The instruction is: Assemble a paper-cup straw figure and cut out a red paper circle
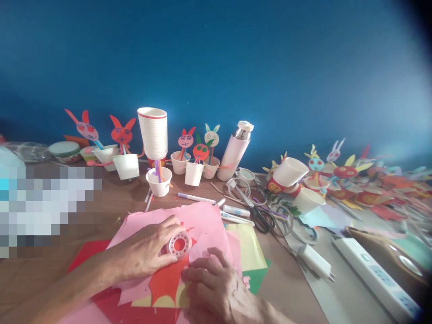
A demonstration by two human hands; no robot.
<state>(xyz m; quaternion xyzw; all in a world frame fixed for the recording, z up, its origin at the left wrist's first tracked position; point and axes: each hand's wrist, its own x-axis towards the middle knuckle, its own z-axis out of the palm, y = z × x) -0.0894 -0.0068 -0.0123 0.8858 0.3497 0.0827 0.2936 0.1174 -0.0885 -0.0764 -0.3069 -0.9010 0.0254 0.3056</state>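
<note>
My left hand (153,247) reaches in from the left, its thumb and fingers closed round a white plastic ring with small holes (171,245), which looks like a tape core. The ring lies flat over orange-red paper (165,279) with scalloped cut edges. My right hand (224,290) rests on the papers just right of that piece, fingers apart and holding nothing; its fingertips touch or nearly touch the orange-red paper's edge. Beneath both hands is a stack of pink paper (145,220), with red paper (86,254), yellow paper (248,245) and green paper (254,279) showing.
Behind stand paper-cup rabbit figures (126,166), a tall cup stack (153,132) and a white thermos (234,155). Black-handled scissors (261,219), markers (195,198) and cables lie to the right. Farther right are a charger (315,261), a power strip (374,274) and more cup figures.
</note>
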